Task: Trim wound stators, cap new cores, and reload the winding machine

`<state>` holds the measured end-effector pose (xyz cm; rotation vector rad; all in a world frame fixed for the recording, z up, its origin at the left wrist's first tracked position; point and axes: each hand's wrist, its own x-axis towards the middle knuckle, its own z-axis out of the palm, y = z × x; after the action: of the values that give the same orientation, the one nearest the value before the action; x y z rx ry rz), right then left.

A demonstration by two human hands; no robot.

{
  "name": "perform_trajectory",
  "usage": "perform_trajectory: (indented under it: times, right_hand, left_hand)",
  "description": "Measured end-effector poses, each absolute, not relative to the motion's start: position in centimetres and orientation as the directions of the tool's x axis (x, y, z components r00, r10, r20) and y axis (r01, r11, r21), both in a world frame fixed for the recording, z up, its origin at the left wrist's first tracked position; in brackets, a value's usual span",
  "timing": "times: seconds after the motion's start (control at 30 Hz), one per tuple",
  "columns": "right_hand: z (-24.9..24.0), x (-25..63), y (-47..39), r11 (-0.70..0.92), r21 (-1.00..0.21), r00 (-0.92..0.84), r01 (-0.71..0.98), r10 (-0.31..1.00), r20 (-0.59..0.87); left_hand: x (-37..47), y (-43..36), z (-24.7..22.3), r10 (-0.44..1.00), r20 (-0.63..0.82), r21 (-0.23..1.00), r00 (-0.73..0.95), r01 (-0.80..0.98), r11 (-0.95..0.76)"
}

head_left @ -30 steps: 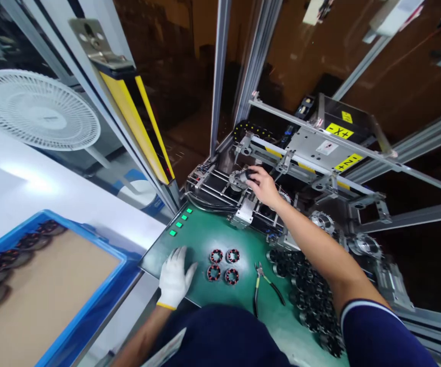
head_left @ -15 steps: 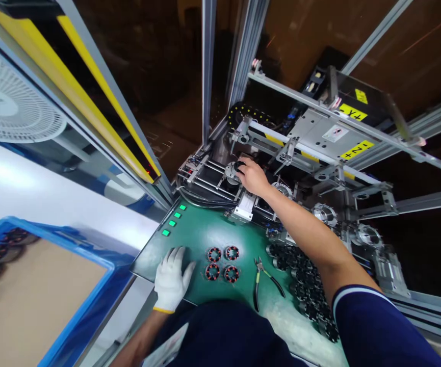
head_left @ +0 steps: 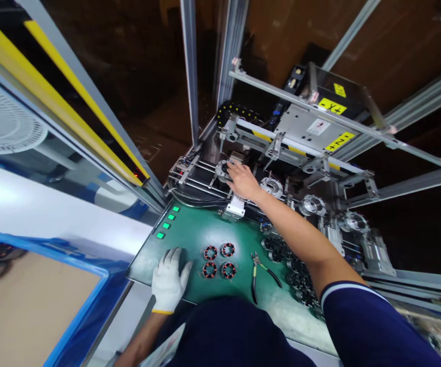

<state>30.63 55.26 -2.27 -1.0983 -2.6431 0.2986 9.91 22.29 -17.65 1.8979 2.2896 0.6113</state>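
Note:
My left hand (head_left: 167,281), in a white glove with a yellow cuff, lies flat on the green tabletop (head_left: 201,224), open, holding nothing. My bare right hand (head_left: 243,181) reaches forward to the leftmost round metal fixture (head_left: 222,170) of the machine. Its fingers are stretched out over a dark round part in that fixture, touching it; the fingertips partly cover the part. To the right of my left hand, several small ring-shaped motor stators (head_left: 228,250) with orange and black segments sit in a square group. Wire cutters (head_left: 256,270) with yellow-and-black handles lie open to their right.
Further round fixtures (head_left: 313,205) line the machine to the right. Many dark motor parts (head_left: 300,278) cluster beneath my right forearm. Green lit squares (head_left: 165,225) mark the table's left side. A blue bin (head_left: 105,275) stands left, below a white fan (head_left: 6,117). Metal posts (head_left: 190,71) rise behind.
The view has shifted slightly. My right hand's fingers have gone from curled around the dark part to stretched flatter over it. My left hand stays flat on the table.

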Motion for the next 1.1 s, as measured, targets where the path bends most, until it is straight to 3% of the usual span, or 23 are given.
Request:
perform_trajectory:
  times: [0.13, 0.33, 0.53, 0.73, 1.1]
  right_hand:
    - [-2.7, 30.5, 51.0, 0.667, -0.329, -0.62, 0.668, 0.744, 0.249]
    - [-7.3, 35.1, 31.5, 0.63, -0.422, -0.526, 0.652, 0.776, 0.347]
    - [-11.1, 48.9, 18.7, 0.297, -0.451, -0.159, 0.841, 0.934, 0.318]
    - [-13.1, 56.4, 16.3, -0.021, -0.441, 0.137, 0.897, 0.963, 0.233]
    - [-13.9, 55.0, 20.5, -0.104, -0.48, 0.155, 0.871, 0.986, 0.068]
  left_hand:
    - [9.8, 22.6, -17.2, 0.967, 0.173, 0.354, -0.188, 0.928, 0.117]
    - [10.1, 23.2, -16.2, 0.98, 0.13, 0.338, -0.147, 0.936, 0.096]
    - [10.6, 23.6, -15.5, 0.993, 0.075, 0.313, -0.095, 0.947, 0.067]
    - [11.1, 23.7, -15.2, 0.994, 0.059, 0.262, -0.095, 0.962, 0.076]
    - [10.9, 23.9, -15.4, 0.997, 0.057, 0.164, -0.058, 0.985, 0.048]
